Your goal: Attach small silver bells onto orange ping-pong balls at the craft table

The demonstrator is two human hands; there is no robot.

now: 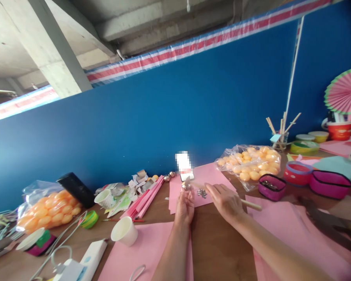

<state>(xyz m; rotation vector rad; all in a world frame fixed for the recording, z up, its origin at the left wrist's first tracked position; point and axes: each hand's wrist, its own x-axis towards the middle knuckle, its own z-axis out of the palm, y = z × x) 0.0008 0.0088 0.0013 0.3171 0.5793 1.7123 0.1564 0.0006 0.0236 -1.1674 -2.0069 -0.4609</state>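
Observation:
My left hand (185,207) is closed with its fingertips up around a small shiny metal ball (185,187). My right hand (224,202) grips a tool with a long wooden handle (253,205); its far end meets the ball, and the kind of head there is too blurred to tell. Between the hands, a cluster of small silver pieces (202,193) lies on a pink paper sheet (219,177). Just beyond my left fingers a phone (184,166) leans upright, its screen blurred out. Two shiny balls (169,176) sit left of it.
Bags of orange balls stand at left (54,208) and right (251,162). A white paper cup (124,231) and a power strip (90,259) are on the near left. To the right are a purple container (271,187) and dark scissors-like handles (324,220). A blue partition (163,125) rises behind.

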